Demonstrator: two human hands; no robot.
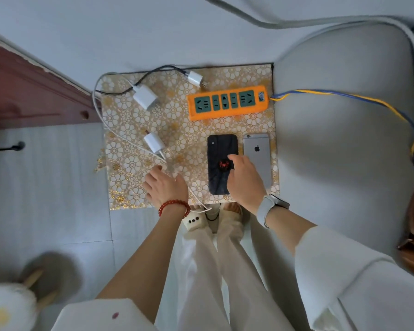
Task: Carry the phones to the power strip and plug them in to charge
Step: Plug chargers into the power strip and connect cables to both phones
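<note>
The phones have been set down beside the power strip (227,102); cabling is judged the step in hand. The black phone (221,163) is pressed under the right hand (245,181), fingers relaxed. The left hand (164,186) seems to pinch the white cable (170,168), though blur leaves this uncertain. The silver phone (258,156) lies just right of the right hand. Next, the cable's end must be brought rightward to the black phone.

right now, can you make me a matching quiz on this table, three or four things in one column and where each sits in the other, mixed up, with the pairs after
Things:
1. power strip
2. black phone
3. silver phone
4. left hand

Places:
A. nearest the table's right edge, logo facing up
B. far side of the table, beyond both phones
C. under the right hand's fingers
D. at the white cable near the front edge

Pairs: 1-B, 2-C, 3-A, 4-D
</note>
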